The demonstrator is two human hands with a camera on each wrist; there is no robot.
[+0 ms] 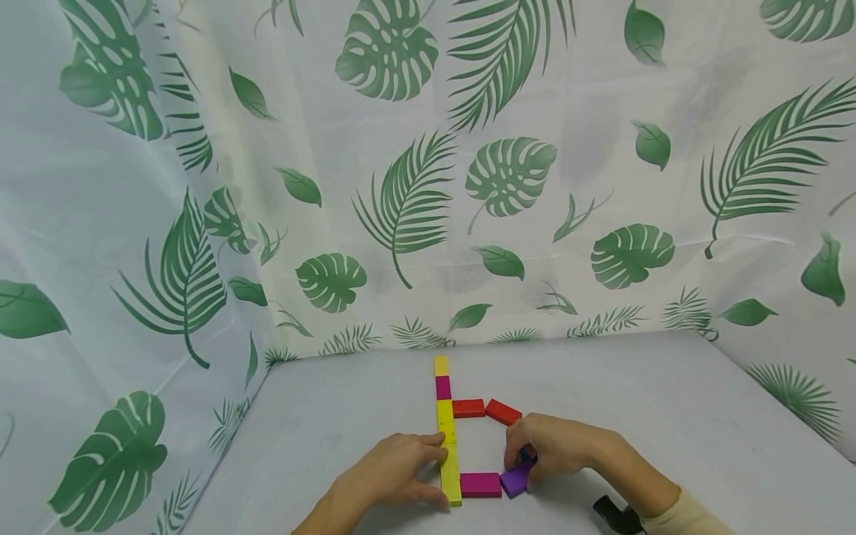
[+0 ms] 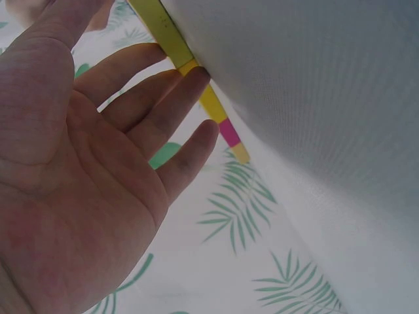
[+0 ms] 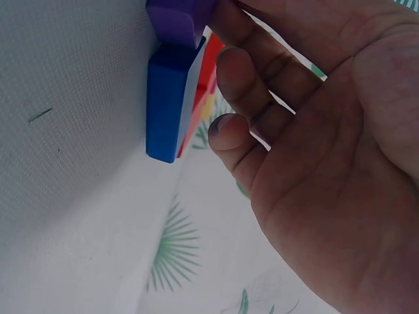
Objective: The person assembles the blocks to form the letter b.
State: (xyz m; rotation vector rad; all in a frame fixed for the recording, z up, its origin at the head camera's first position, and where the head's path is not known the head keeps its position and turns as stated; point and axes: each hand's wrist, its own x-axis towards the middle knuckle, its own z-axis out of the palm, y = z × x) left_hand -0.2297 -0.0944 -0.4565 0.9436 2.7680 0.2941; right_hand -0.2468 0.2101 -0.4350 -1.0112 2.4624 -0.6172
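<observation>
Flat coloured blocks lie on the table in a "b"-like outline. My left hand (image 1: 388,469) rests its fingertips along the left edge of the yellow blocks (image 1: 451,481) in the straight column, its fingers loosely extended. Between the thumb and fingers of my right hand (image 1: 558,446) is a purple block (image 1: 513,481), set at a slant beside a magenta block (image 1: 481,485). A blue block (image 3: 167,108) adjoins the purple one, mostly covered by the right hand in the head view. Two red blocks (image 1: 469,409) form the top of the loop; the right one slopes down toward the right hand.
The column's far end has a small magenta block (image 1: 443,387) and a pale orange-yellow block (image 1: 441,365). A black object (image 1: 617,516) lies near the right forearm. Leaf-patterned cloth (image 1: 428,297) walls the white table (image 1: 321,423) at the back and sides.
</observation>
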